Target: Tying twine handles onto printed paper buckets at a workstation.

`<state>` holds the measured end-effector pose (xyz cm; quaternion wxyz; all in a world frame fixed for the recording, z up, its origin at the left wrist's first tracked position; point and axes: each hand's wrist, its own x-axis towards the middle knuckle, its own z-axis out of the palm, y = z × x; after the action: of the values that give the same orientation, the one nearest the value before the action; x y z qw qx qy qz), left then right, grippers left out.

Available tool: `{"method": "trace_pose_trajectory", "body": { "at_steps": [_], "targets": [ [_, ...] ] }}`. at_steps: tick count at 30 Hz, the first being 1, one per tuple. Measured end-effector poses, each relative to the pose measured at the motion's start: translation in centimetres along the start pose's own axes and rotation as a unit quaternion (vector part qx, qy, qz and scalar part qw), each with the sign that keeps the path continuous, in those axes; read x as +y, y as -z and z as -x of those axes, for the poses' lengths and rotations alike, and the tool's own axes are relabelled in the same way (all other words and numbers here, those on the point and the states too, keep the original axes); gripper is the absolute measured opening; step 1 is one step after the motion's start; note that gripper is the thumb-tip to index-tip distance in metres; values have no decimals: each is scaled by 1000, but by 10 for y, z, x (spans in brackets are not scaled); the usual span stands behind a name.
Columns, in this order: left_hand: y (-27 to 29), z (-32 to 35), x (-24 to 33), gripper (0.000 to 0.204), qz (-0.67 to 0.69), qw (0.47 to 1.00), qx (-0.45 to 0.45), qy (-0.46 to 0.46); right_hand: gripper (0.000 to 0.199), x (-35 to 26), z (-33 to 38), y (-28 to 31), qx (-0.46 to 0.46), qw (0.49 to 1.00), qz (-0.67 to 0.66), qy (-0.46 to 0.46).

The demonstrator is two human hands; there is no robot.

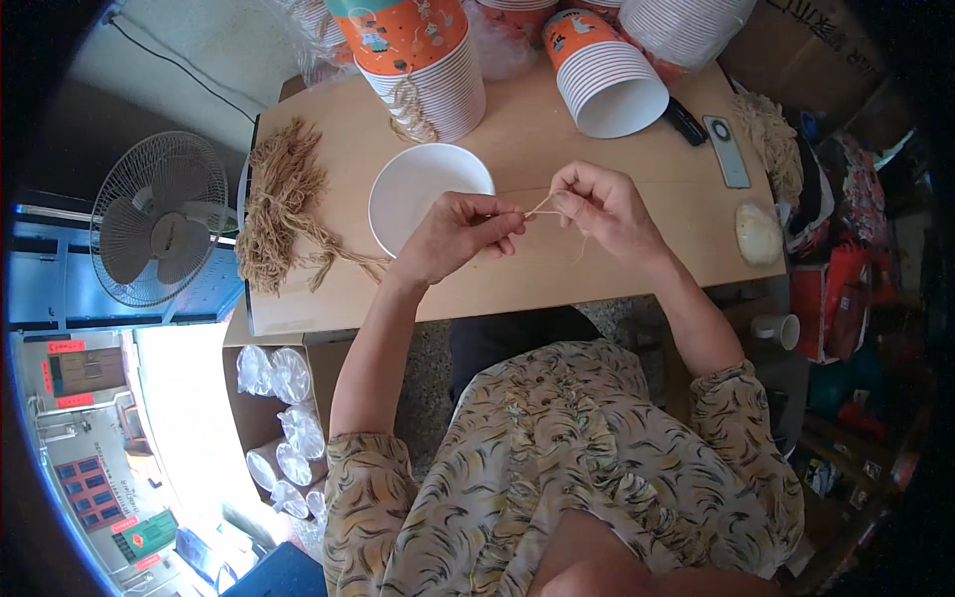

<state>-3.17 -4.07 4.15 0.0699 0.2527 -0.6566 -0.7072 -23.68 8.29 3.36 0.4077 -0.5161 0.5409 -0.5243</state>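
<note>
My left hand [460, 235] pinches a thin tan twine [540, 210] between thumb and fingertips. A short way to its right, my right hand [609, 211] grips the same twine, which stretches across the small gap. A loose end dangles below my right fingers. Behind my left hand sits a white paper bucket [413, 184], its open mouth upward and partly covered by the hand. A tied bundle of tan twine [284, 214] lies at the table's left side, and some strands trail toward my left wrist.
Stacked paper buckets [423, 90] stand at the back, with twine hanging on them; another stack [612, 95] lies tilted. A phone [728, 151], a pale round lump [758, 235] and more twine [768, 149] sit at right. A fan [164, 224] stands left, above a box of wrapped cups [298, 433].
</note>
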Motion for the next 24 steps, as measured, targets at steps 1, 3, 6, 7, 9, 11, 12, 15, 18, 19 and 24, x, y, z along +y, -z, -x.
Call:
{"method": "trace_pose_trajectory", "body": {
  "at_steps": [1,3,6,7,9,11,12,15,18,19,24],
  "targets": [
    [-1,1,-3,21,-3,1000,14,-18,9,0,0,-1,0,1000,0,0],
    [-3,3,-6,20,-19,999,28,-31,9,-1,-1,-3,-18,982,-171,-75],
    [-8,5,-13,19,-32,996,56,-60,7,2,-2,-6,-30,956,-257,-140],
    [-11,6,-15,18,-27,994,69,-77,7,5,-3,-7,-31,956,-258,-140],
    [-16,8,-16,15,-56,988,91,-111,6,11,-4,-11,-32,910,-371,-182],
    [-21,11,-18,13,-86,980,110,-145,6,19,-5,-13,-37,899,-392,-191],
    [-23,12,-18,14,-97,974,125,-160,6,20,-5,-14,-43,887,-413,-200],
    [-26,17,-22,15,-121,964,144,-190,7,14,-6,-24,-14,890,-390,-234],
    [-27,19,-26,15,-142,953,158,-218,8,15,-6,-29,-4,896,-381,-229],
    [-27,19,-28,14,-150,947,167,-230,8,15,-6,-30,-4,896,-380,-228],
    [-31,23,-35,14,-155,933,217,-241,9,13,-4,-34,-26,900,-355,-252]
  ]
}}
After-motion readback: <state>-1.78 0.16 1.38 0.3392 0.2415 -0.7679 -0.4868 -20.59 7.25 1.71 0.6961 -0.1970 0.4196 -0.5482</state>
